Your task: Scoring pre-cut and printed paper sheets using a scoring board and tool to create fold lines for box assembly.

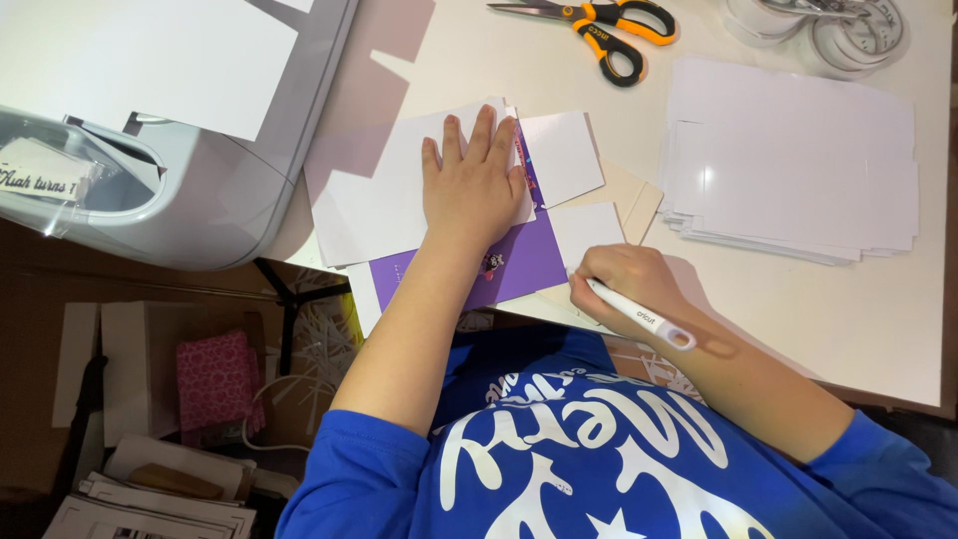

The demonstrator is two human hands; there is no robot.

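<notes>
paper under my left hand (472,185), pressed flat with fingers spread on a white sheet (384,195) near the surface's (798,299) front edge. my right hand (619,279) is a closed grip around a white pen tool (639,314), tip down beside the purple card (519,262) between both hands. cut white pieces lie stacked (793,165) toward the right edge; scissors (599,25) rest at the back edge, so the work looks partway done.

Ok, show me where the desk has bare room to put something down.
Bare desk lies between the grey machine and the scissors. Another free strip runs below the white card stack, right of the right hand. It is crowded around the left hand, which presses on overlapping white sheets and purple card.
</notes>
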